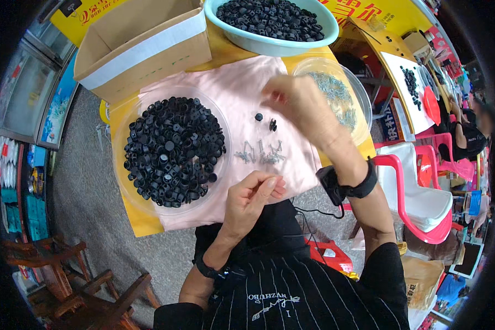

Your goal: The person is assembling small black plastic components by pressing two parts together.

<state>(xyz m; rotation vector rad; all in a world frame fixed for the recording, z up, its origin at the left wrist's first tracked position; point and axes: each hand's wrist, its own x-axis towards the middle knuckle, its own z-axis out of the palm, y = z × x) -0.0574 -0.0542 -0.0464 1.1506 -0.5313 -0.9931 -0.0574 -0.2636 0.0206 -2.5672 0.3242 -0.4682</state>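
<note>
My left hand (251, 201) is closed at the near edge of the pink cloth (242, 82), its fingers curled in. Whatever it may hold is hidden. Over the cloth's right side is my right hand (305, 104), slightly blurred, fingers bent and drawn together; I cannot make out anything in them. Between the hands lie a small round black part (258, 117), another black piece (273, 125) and a loose cluster of metal screws (261, 154). To the left stands a clear round tub (224, 118) heaped with black plastic caps (173, 151).
A cardboard box (148, 52) and a pale blue basin (269, 47) of black parts stand at the back. Right of the cloth sits a clear container (363, 102) with screws. A pink-and-white chair (418, 187) is farther right. Another person (470, 132) sits at a separate table.
</note>
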